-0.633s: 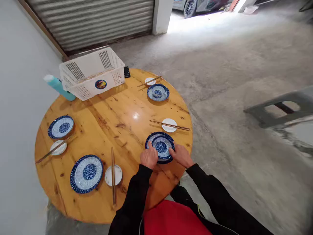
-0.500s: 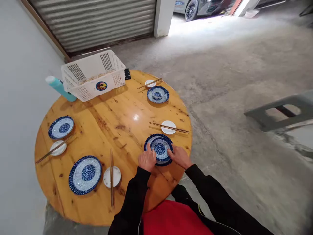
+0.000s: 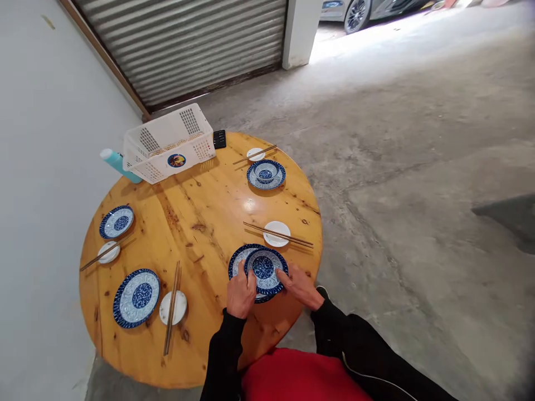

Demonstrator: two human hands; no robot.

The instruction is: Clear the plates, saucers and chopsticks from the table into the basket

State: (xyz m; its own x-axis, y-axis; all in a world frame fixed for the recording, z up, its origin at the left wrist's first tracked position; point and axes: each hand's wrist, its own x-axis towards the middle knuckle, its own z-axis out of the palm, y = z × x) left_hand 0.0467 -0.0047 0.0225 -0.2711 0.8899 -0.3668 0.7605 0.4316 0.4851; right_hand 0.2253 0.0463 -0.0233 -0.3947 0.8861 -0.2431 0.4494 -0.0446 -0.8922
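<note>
A blue-and-white bowl (image 3: 264,268) is gripped at its rim by both of my hands. My left hand (image 3: 241,292) pinches its left side, with the thumb at the near rim. On the right edge, my right hand (image 3: 298,283) has its thumb over the rim and the other fingers mostly hidden. Under the bowl lies a blue-rimmed plate (image 3: 236,264), partly covered and showing on the left and below. Just beyond them, a pair of chopsticks (image 3: 292,239) rests across a small white dish (image 3: 276,228).
The round wooden table (image 3: 209,211) also bears a plate with a bowl (image 3: 266,174) at the far right and two plates (image 3: 136,298) on the left, with dishes and chopsticks. At the back are a white plastic basket (image 3: 167,156), a teal bottle (image 3: 119,165) and a black object (image 3: 219,138).
The bowl, centred on the plate before, now sits off to the plate's right and looks larger, apparently raised. Both hands moved with it. The view has shifted too.
</note>
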